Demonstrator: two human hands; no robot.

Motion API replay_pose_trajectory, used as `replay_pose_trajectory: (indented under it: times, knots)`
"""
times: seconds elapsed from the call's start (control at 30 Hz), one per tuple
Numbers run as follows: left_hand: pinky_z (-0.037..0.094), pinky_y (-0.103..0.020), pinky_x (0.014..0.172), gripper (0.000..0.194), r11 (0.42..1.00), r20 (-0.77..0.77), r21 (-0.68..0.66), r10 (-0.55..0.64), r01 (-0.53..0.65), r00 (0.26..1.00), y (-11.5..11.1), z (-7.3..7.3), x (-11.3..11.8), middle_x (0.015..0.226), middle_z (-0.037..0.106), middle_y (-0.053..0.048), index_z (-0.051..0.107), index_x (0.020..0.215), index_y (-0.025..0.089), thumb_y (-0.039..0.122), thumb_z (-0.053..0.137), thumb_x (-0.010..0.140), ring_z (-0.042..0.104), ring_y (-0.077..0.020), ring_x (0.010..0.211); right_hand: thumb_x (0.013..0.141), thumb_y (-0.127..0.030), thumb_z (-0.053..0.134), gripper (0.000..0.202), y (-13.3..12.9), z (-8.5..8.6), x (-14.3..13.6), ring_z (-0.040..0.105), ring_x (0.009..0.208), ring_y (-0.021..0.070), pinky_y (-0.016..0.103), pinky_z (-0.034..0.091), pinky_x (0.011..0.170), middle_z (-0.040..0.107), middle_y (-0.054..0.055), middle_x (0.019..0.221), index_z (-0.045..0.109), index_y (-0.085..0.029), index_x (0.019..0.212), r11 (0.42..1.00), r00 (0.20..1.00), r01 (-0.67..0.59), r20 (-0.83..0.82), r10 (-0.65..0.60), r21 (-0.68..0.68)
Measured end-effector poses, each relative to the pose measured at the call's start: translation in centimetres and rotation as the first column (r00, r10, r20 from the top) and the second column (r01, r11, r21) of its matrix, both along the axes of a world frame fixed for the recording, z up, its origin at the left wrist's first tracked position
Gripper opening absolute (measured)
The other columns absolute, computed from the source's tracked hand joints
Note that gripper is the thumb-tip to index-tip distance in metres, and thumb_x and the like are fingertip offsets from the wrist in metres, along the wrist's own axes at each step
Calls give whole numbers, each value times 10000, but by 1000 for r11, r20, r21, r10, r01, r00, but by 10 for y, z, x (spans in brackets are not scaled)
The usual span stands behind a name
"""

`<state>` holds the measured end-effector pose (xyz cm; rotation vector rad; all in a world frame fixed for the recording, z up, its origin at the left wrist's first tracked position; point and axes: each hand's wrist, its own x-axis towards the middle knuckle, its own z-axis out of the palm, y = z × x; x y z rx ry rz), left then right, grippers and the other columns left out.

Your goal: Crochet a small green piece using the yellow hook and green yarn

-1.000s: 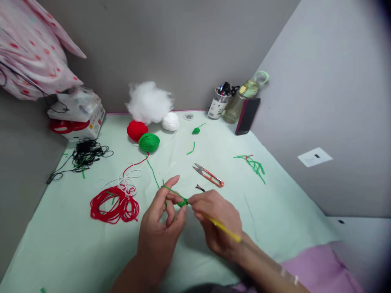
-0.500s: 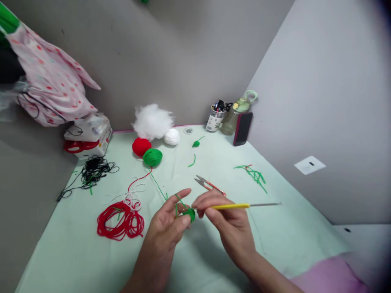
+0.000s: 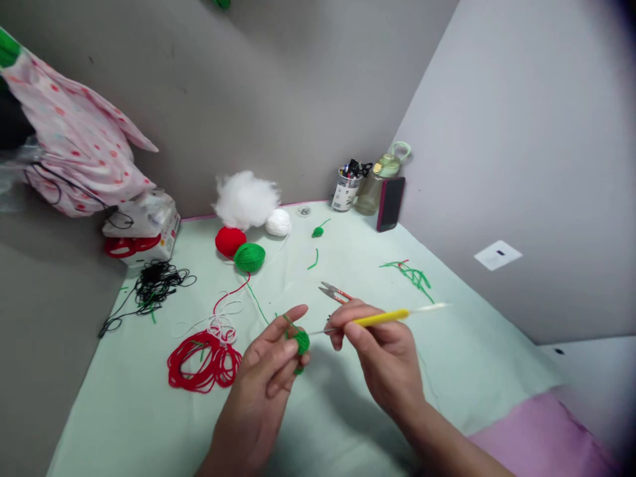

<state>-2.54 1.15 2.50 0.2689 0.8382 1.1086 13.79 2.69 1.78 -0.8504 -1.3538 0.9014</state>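
Grey walls close in a corner around our pale green worktop (image 3: 348, 424). At the far left, a spotted pink cloth (image 3: 79, 152) hangs over a white box (image 3: 144, 225), and a black cord tangle (image 3: 149, 288) lies just in front of it. Nearer to us sits a loose red yarn coil (image 3: 203, 361) with white strands beside it. Toward the back we see white stuffing (image 3: 246, 197), then a red yarn ball (image 3: 230, 241), a green yarn ball (image 3: 249, 257) and a white yarn ball (image 3: 277, 222) close together.

Our left hand (image 3: 268, 377) has its grip pinched on a small green crochet piece (image 3: 301, 342), held above the near middle of the worktop, with the green strand running back to its ball. We judge the piece barely begun: it is only a tiny knot of stitches, and most of the ball is unused.

Our right hand (image 3: 382, 351) is clenched around a yellow-handled crochet hook (image 3: 380, 318), whose tip points at the piece. Orange thread snips (image 3: 334, 291) lie just beyond. Green yarn scraps (image 3: 412, 273) lie to the right; a pen cup (image 3: 344, 191), a bottle (image 3: 375, 185) and a phone (image 3: 390, 202) stand in the far corner.
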Motion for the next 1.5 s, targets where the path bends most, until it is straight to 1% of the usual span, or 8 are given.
replay_pose_trajectory:
  times: [0.13,0.5,0.73,0.9,1.07,1.2,1.33,1.5]
  knots:
    - [533,-260,891,440,994,-122,91,-49,60,991,0,-5,1,926,729,-30,808,1195,260,258,903,766,662,-146,852,963,-345,737,152,7,-4,-8,700,740,168,286,599,648,762,55,864,826,-224,937,975,982,-149,-139,127,-162]
    - [499,-230,783,393,991,-287,126,-10,48,958,6,-17,-8,888,677,-9,816,1164,265,241,869,775,613,-131,806,977,-410,715,228,17,-6,-5,663,664,139,280,587,684,751,27,785,758,-207,883,915,960,-240,-221,173,-325]
    - [494,-201,762,405,984,-477,177,63,26,877,2,-20,-9,817,621,31,805,1170,270,184,812,775,560,-94,714,1061,-235,565,168,6,1,-4,711,795,163,296,596,740,750,43,882,719,-213,998,991,967,-130,219,133,-29]
    - [487,-201,857,418,966,-663,259,189,-14,724,-6,-23,-5,808,616,44,806,1156,307,149,808,770,596,-98,770,1034,-111,491,219,-1,-6,-6,705,837,195,329,609,742,771,101,979,663,-188,1147,918,803,-192,594,-57,348]
    - [501,-194,702,559,994,-323,98,86,-57,942,-6,-16,-4,838,642,25,769,1269,278,251,899,726,581,-100,719,990,-121,596,277,-2,-24,-9,743,872,214,324,643,771,781,68,998,724,-290,1169,844,753,-143,610,-246,517]
    - [486,-177,661,496,999,26,-8,-35,35,999,-1,-11,-11,815,644,5,789,1236,192,276,900,759,548,-74,678,1022,-180,622,189,-5,-16,-9,735,832,202,327,633,718,767,60,939,764,-263,1113,967,922,0,374,-98,255]
    - [474,-182,638,398,995,-25,95,-6,8,1000,-3,-10,-14,834,662,9,808,1188,217,219,862,794,575,-74,677,1046,-246,617,176,-2,-5,-12,686,731,165,318,606,664,741,45,883,793,-247,1044,994,994,-105,-16,105,-8]
    - [513,-196,794,423,988,-205,152,59,-27,977,-9,-12,-8,880,725,6,797,1199,257,234,879,784,649,-104,816,1024,-188,640,178,-3,-9,-19,719,840,182,306,615,677,784,61,957,798,-253,1073,994,988,-91,131,84,53]
